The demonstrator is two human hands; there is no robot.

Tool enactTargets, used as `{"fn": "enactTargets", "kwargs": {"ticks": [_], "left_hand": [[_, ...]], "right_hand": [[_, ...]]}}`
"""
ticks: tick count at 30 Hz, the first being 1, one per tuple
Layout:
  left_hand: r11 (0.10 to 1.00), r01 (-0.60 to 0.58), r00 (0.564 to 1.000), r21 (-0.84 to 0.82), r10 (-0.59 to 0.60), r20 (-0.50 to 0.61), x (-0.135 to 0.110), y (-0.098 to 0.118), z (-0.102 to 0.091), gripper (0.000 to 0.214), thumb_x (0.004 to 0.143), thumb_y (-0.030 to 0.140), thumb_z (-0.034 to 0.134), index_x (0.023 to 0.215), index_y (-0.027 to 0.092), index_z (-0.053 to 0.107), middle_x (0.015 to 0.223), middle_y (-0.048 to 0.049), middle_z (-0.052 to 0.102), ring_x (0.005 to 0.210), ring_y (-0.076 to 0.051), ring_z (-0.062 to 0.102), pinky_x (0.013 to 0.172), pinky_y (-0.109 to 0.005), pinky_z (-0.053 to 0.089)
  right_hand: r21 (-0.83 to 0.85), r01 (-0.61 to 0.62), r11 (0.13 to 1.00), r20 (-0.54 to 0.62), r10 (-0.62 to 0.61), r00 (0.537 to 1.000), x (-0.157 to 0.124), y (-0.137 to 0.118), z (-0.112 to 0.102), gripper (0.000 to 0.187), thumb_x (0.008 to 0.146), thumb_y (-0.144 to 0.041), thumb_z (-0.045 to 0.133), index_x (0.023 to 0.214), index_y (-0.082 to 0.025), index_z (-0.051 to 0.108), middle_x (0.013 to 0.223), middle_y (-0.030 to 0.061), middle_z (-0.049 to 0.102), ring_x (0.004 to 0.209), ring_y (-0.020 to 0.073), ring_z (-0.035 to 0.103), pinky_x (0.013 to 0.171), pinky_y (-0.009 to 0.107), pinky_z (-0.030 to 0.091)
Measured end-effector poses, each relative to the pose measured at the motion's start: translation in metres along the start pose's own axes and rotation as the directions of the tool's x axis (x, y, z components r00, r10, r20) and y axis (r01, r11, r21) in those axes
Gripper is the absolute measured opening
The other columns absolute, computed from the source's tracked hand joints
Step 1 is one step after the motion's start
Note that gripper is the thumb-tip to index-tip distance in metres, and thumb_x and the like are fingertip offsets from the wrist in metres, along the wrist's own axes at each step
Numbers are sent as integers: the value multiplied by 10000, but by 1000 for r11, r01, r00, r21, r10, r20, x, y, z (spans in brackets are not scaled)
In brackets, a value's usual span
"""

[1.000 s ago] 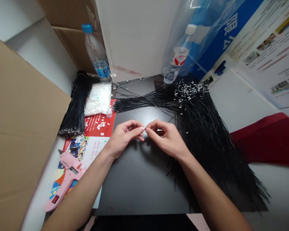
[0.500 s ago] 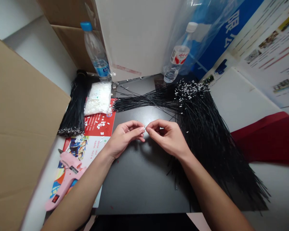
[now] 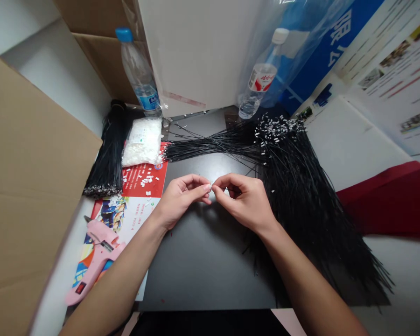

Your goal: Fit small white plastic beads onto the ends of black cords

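Over the middle of the dark table (image 3: 196, 270), my two hands meet fingertip to fingertip. My left hand (image 3: 184, 198) pinches a tiny white connector housing (image 3: 210, 185) between thumb and forefinger. My right hand (image 3: 247, 198) is closed in a pinch on a thin black wire, a short piece of which shows beneath its fingers; the wire's end at the housing is too small to make out. Beyond the hands lies a loose bundle of black wires (image 3: 210, 145). To the right spreads a large heap of black wires (image 3: 301, 200) with white housings on their far ends.
At left, a bag of white housings (image 3: 142, 140) rests on a printed sheet (image 3: 157, 182) with loose housings. A pink glue gun (image 3: 97, 261) and another black wire bundle (image 3: 107, 154) lie there too. Two water bottles (image 3: 140, 79) (image 3: 261, 79) stand at the back. A cardboard box (image 3: 31, 186) borders the left.
My right hand has turned slightly, and its fingertips are closer against the white housing. My left hand stays nearly still. The camera view has shifted a little.
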State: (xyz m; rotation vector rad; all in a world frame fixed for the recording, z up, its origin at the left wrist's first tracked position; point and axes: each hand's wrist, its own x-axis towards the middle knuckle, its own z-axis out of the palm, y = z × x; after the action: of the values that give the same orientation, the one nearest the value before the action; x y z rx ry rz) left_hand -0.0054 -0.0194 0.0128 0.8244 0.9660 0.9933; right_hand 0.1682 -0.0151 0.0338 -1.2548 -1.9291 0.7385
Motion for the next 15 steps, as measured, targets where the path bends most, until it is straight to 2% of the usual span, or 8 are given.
{"fn": "enactTargets", "kwargs": {"ticks": [3,6,10,15], "left_hand": [[999,-13,999,48,15,-30,1,-1,0,210,728,283,818,813,126,706,730,-18,694,644,-112,652,685,-245,532],[997,-32,997,65,37,-66,2,-2,1,224,706,294,829,793,131,702,711,-16,698,630,-122,659,665,-254,527],[991,-64,990,117,78,-121,1,-3,2,248,690,323,835,787,141,698,726,-16,706,611,-131,660,647,-272,531],[991,-76,986,114,92,-138,2,-3,4,269,681,344,833,776,141,685,700,-10,694,604,-131,653,643,-273,530]], "right_hand": [[-92,63,994,7,-62,998,0,1,1,98,830,-166,630,756,-180,692,664,-15,669,536,81,491,553,216,386],[-114,70,991,15,-68,998,-1,2,4,109,854,-178,612,772,-176,684,681,-10,672,546,83,503,561,216,390],[-67,-13,998,8,13,1000,-2,0,9,129,871,-209,596,786,-175,687,658,-9,661,522,81,501,524,207,384],[50,-138,989,3,138,990,-2,2,15,151,869,-254,595,805,-164,698,666,1,674,506,81,508,492,200,387]]}}
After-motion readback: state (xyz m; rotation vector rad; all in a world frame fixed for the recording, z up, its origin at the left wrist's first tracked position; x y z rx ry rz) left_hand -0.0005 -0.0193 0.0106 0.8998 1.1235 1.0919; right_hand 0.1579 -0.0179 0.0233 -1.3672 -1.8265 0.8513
